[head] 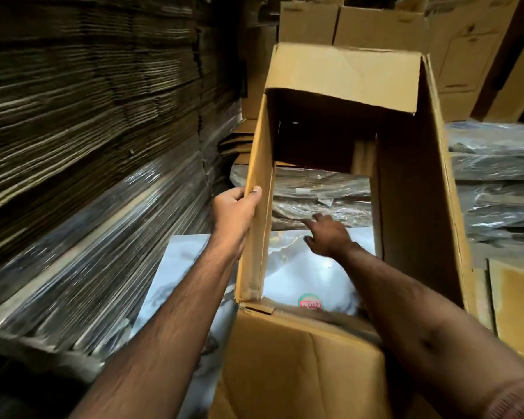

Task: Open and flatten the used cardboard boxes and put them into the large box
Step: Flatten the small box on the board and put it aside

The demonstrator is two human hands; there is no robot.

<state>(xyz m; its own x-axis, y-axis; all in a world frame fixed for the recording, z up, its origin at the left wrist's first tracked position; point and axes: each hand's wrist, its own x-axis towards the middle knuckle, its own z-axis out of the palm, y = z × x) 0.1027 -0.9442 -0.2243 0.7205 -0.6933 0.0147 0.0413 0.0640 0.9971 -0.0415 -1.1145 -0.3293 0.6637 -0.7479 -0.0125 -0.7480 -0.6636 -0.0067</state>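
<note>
A tall brown cardboard box [412, 189] stands open in front of me, and I look down through it to the glossy floor and a plastic-wrapped bundle below. My left hand [235, 207] grips the box's left wall at its top edge, thumb inside and fingers outside. Reaching down inside the box is my right hand [327, 235], its fingers extended toward the far lower part. It holds nothing that I can see. One top flap [342, 75] is folded over at the far end, and another flap [300, 358] hangs toward me.
High stacks of flattened cardboard [88, 101], some wrapped in clear plastic, fill the left side. More plastic-wrapped bundles [496, 182] lie at the right. Upright brown boxes [375, 25] stand at the back. Flat cardboard sheets [515, 303] lie at the lower right.
</note>
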